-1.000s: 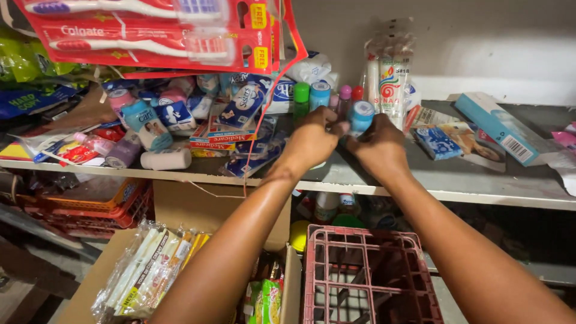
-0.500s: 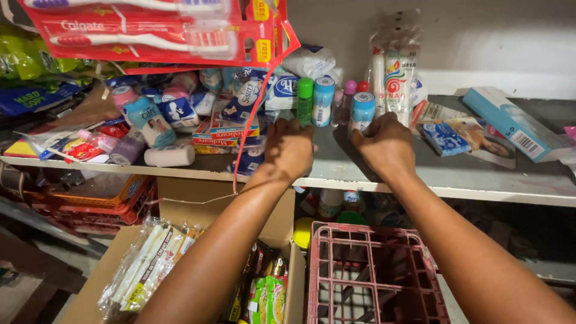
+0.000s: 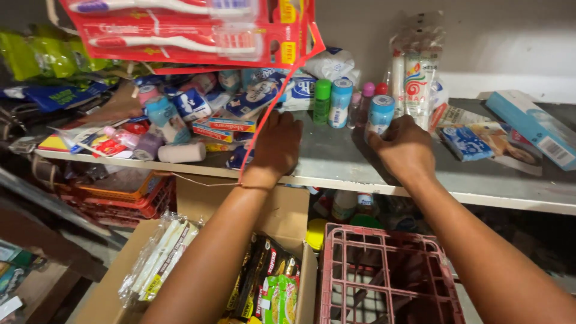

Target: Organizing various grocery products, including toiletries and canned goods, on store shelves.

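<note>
On the grey shelf (image 3: 348, 162), right hand (image 3: 405, 147) grips a blue bottle (image 3: 380, 114); left hand (image 3: 277, 144) rests flat.

I see a small light-blue bottle (image 3: 380, 115) with a rounded cap and a white printed label, standing upright on the grey shelf (image 3: 336, 157). It sits at the right end of a short row of upright bottles, to the right of a taller blue-capped bottle (image 3: 340, 102) and a green-capped one (image 3: 322, 101). My right hand (image 3: 403, 147) curls around its lower half from the front, fingers touching it. My left hand (image 3: 278, 143) lies flat on the shelf, left of the row.
</note>
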